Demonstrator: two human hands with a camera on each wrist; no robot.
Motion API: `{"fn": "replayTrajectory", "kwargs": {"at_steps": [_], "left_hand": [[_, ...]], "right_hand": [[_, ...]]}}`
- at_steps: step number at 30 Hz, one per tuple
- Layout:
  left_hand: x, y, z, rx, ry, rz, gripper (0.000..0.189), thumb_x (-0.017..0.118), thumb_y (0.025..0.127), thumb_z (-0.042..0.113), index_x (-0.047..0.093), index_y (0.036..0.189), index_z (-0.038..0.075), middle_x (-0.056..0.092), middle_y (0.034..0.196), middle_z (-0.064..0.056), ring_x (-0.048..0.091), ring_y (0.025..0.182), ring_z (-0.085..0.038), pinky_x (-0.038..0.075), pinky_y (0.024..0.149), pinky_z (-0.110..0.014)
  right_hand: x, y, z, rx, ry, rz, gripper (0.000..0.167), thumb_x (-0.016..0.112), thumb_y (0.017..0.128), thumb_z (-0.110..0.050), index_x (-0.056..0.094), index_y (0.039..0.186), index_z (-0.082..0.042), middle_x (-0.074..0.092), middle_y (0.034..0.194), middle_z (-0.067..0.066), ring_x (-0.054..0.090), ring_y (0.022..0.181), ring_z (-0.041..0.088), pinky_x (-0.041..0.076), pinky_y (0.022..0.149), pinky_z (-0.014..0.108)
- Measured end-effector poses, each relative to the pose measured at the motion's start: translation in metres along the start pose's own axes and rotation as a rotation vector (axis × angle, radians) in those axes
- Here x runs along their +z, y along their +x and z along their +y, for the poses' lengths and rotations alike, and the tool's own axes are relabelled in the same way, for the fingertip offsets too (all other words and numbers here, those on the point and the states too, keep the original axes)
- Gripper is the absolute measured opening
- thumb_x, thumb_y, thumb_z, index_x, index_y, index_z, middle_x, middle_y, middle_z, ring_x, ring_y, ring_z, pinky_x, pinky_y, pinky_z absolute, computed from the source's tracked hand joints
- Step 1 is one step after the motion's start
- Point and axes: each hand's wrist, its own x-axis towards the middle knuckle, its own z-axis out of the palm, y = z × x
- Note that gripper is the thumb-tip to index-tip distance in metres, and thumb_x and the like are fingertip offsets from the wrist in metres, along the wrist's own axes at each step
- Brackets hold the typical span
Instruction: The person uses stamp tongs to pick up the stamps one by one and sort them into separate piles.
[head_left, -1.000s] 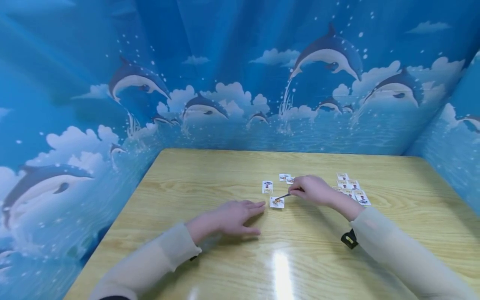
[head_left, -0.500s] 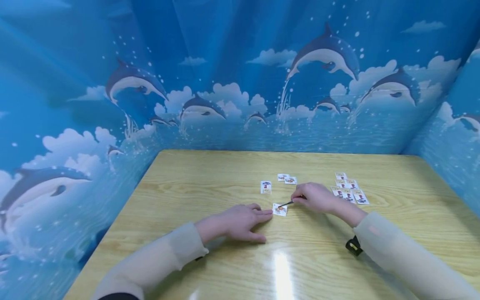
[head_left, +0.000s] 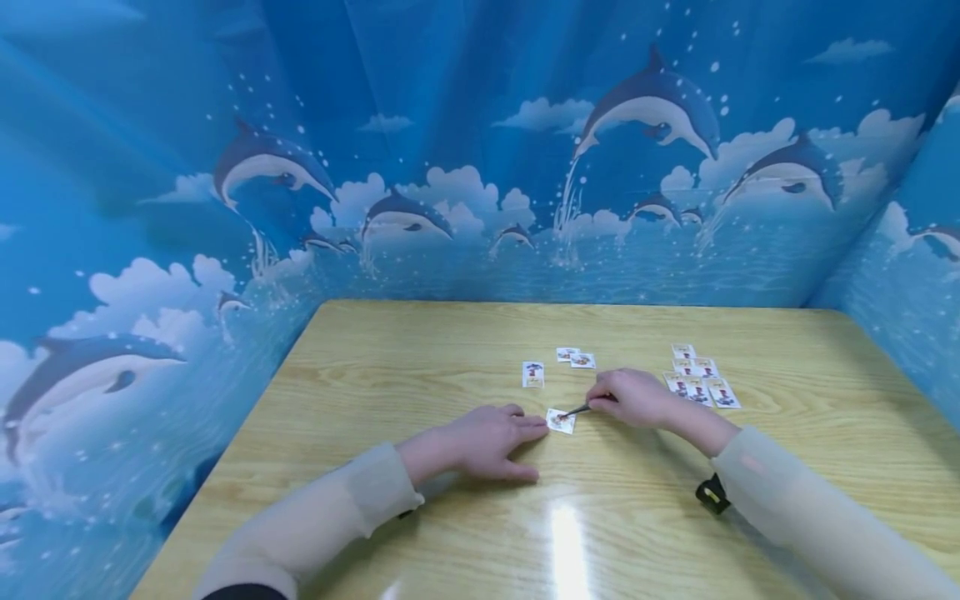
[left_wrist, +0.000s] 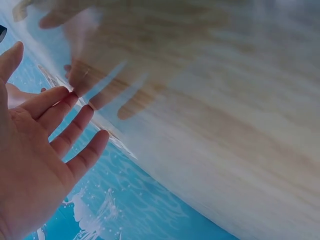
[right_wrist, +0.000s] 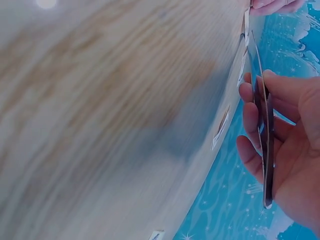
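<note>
A small white card (head_left: 556, 426) with a coloured print lies on the table in the head view, between the two hands. My left hand (head_left: 487, 440) is flat and low over the wood, fingers stretched out, with fingertips right at the card's left edge. In the left wrist view the left hand (left_wrist: 37, 150) has straight, slightly spread fingers and holds nothing. My right hand (head_left: 637, 400) pinches a pair of dark metal tweezers (head_left: 579, 410), whose tips overlap the card's printed middle. The right wrist view shows the tweezers (right_wrist: 265, 145) between thumb and fingers.
A single upright card (head_left: 533, 375) lies just behind the left hand. Two overlapping cards (head_left: 582, 361) are farther back. Several more cards (head_left: 697, 390) form a group at the right, beyond the right hand. A dolphin-printed backdrop (head_left: 450, 225) rises behind the wooden table (head_left: 405, 342).
The card has shifted nearer to me and slightly right, with the tweezers following. My left hand has slid right to the card's edge. Little differs over the last half second.
</note>
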Motion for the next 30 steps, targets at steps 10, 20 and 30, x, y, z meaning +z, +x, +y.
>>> {"fn": "replayTrajectory", "kwargs": {"at_steps": [10,20,30], "left_hand": [[-0.002,0.003,0.001,-0.005,0.022,0.001,0.073,0.047,0.093,0.064,0.040,0.149,0.018,0.039,0.151,0.005,0.041,0.134,-0.024,0.036,0.107,-0.039],[-0.001,0.001,0.000,-0.013,0.018,-0.008,0.072,0.046,0.093,0.064,0.039,0.150,0.021,0.036,0.152,0.010,0.041,0.134,-0.022,0.038,0.106,-0.038],[-0.005,0.004,0.003,-0.017,0.037,0.000,0.070,0.047,0.092,0.064,0.043,0.147,0.021,0.038,0.151,0.010,0.043,0.132,-0.020,0.041,0.101,-0.038]], "right_hand": [[-0.004,-0.007,0.001,-0.047,-0.005,0.021,0.009,0.068,0.090,-0.009,0.077,0.089,-0.012,0.056,0.075,-0.012,0.051,0.065,0.003,0.046,0.059,0.027],[-0.003,-0.009,0.000,-0.081,-0.039,0.013,0.009,0.070,0.088,-0.010,0.076,0.084,-0.015,0.055,0.073,-0.015,0.051,0.064,0.002,0.048,0.060,0.027],[-0.002,-0.013,-0.004,-0.064,-0.020,-0.006,0.009,0.069,0.089,-0.010,0.076,0.084,-0.015,0.054,0.074,-0.015,0.050,0.064,0.002,0.047,0.058,0.026]]}}
